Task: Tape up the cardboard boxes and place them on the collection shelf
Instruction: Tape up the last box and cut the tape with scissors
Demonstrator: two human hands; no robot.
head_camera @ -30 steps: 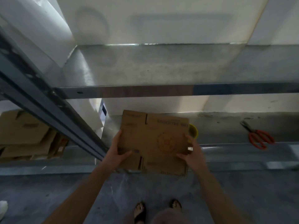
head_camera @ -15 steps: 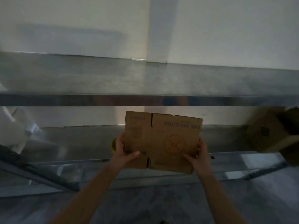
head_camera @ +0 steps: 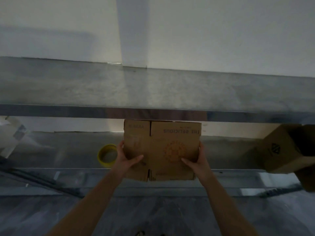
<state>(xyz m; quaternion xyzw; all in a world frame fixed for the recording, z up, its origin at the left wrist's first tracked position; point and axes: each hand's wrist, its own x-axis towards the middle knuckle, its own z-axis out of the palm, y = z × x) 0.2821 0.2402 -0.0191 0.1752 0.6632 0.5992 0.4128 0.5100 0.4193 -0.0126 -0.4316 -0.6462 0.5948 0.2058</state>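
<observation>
Reaching forward, the left hand (head_camera: pixel 127 160) and right hand (head_camera: pixel 196 160) are gripping the flat brown cardboard box (head_camera: pixel 162 147) by its side edges, thumbs pressing its near face and fingers (head_camera: pixel 120 145) curling behind. The box is hanging upright at the grey metal shelf's (head_camera: pixel 68 150) front edge. A yellow tape roll (head_camera: pixel 106 155) is lying on the shelf just left of it, and a second brown carton (head_camera: pixel 281 150) is sitting well apart at the right.

White wall (head_camera: pixel 221 31), upper half of frame, with a vertical column (head_camera: pixel 134 31) standing proud just left of centre. Grey floor (head_camera: pixel 153 217), bottom strip, streaked and dim. Pale blurred object (head_camera: pixel 12 133), left edge, kind unclear.
</observation>
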